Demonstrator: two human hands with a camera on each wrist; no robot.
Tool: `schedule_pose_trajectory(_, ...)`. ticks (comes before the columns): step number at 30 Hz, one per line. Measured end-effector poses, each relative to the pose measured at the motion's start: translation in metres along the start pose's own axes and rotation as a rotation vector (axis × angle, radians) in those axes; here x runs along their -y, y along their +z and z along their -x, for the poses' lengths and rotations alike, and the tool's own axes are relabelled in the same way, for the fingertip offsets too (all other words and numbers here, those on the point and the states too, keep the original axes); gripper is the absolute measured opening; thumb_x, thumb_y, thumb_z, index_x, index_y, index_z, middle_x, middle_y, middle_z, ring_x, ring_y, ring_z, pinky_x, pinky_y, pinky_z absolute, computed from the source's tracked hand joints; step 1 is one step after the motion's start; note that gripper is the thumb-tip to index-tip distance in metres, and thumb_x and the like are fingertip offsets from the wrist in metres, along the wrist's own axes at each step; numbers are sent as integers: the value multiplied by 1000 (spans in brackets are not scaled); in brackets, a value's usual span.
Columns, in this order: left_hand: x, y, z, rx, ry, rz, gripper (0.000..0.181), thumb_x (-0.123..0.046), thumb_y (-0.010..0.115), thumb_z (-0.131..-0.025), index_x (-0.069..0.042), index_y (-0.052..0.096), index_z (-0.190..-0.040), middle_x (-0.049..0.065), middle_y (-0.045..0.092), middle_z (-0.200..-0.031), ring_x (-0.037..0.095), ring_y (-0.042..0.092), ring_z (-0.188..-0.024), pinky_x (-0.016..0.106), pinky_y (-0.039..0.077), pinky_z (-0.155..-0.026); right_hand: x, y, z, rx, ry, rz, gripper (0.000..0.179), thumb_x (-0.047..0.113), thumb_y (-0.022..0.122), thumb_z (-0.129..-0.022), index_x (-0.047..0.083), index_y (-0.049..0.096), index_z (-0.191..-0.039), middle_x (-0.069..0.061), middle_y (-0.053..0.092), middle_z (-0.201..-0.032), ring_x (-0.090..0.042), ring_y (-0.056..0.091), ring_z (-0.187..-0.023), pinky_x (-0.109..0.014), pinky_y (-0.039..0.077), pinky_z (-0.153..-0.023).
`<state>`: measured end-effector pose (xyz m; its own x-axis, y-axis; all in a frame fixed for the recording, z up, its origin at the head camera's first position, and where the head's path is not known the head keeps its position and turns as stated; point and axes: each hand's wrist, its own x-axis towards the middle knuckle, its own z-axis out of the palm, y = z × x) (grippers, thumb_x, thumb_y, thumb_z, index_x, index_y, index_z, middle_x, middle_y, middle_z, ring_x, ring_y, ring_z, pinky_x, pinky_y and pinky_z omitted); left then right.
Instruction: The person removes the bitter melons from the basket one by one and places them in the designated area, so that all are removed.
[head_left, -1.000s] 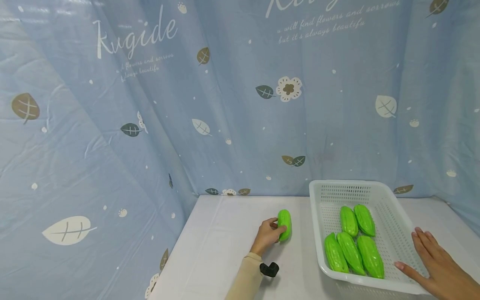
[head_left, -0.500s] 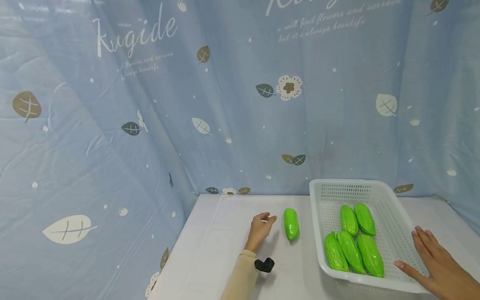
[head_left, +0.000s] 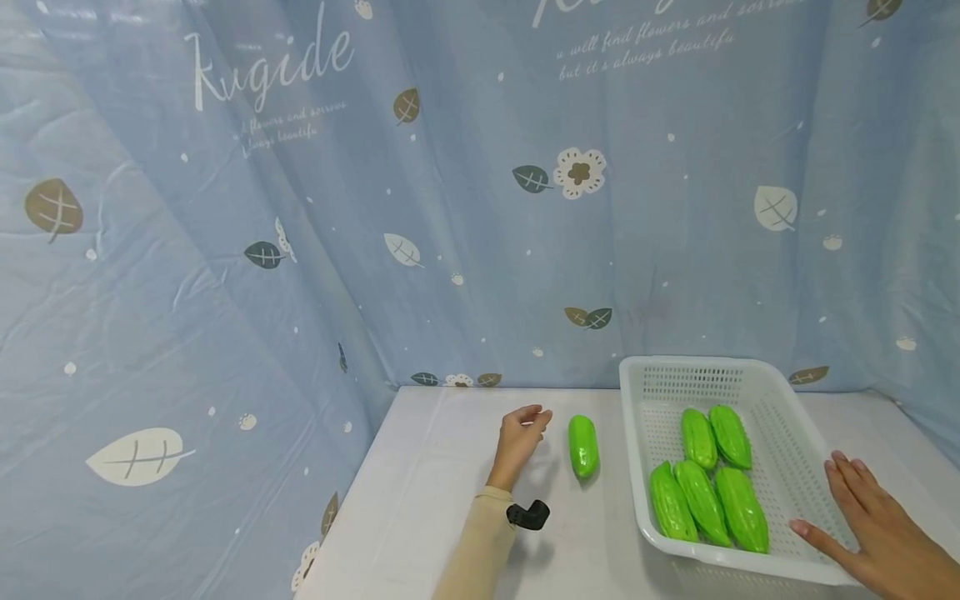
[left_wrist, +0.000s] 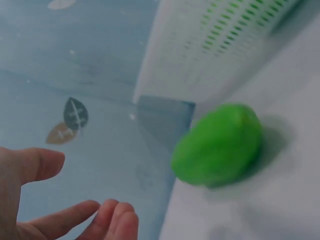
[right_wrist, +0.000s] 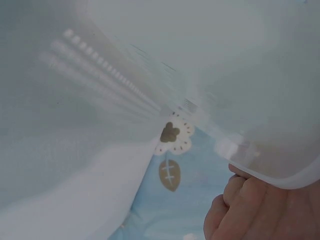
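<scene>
The left grip is wide, left of the lone gourd on the bench; the right grip, also wide, touches the basket.

The blue curtain reads "Kugide", "flowers and sorrows" and "always beautifu".

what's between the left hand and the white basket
A green vegetable, lying on the table between the left hand and the basket; the head view shows this.

I observe a blue curtain, leaf-printed, creased, with white lettering, hanging behind and left of a white table.
</scene>
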<state>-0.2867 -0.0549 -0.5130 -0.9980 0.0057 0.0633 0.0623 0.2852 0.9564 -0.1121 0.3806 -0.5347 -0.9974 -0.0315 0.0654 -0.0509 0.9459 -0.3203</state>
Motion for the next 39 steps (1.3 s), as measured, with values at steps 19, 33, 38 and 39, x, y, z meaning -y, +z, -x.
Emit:
schedule_pose_trajectory(19,-61,21,2,172,43,199,44,-31,70,-100,1,68,-129,13,76,-118,16,74,-101,29,61,-93,-5,4,-7,-29,11,39,117,62,55,-100,-16,-14,-154,-38,-26,-159,-52,-36,-144,-62,-36,-108)
schedule_pose_trajectory(33,-90,57,8,196,66,200,37,-28,72,-97,-6,72,-127,6,78,-116,18,74,-107,37,59,-100,-5,6,-5,-19,5,45,117,62,54,-100,-18,-12,-153,-37,-29,-158,-53,-35,-144,-57,-38,-107)
schedule_pose_trajectory(38,-102,76,9,169,57,173,35,-31,73,-96,-11,74,-124,1,77,-115,16,73,-109,40,58,-101,-4,6,-4,-28,4,56,117,62,55,-100,-18,-12,-153,-37,-29,-158,-53,-34,-145,-56,-39,-107)
schedule_pose_trajectory(39,-105,80,9,165,52,167,35,-32,73,-96,-11,75,-124,0,77,-115,16,72,-110,40,57,-102,-4,6,-4,-29,4,56,117,62,55,-100,-18,-12,-153,-37,-29,-158,-53,-34,-145,-56,-38,-107)
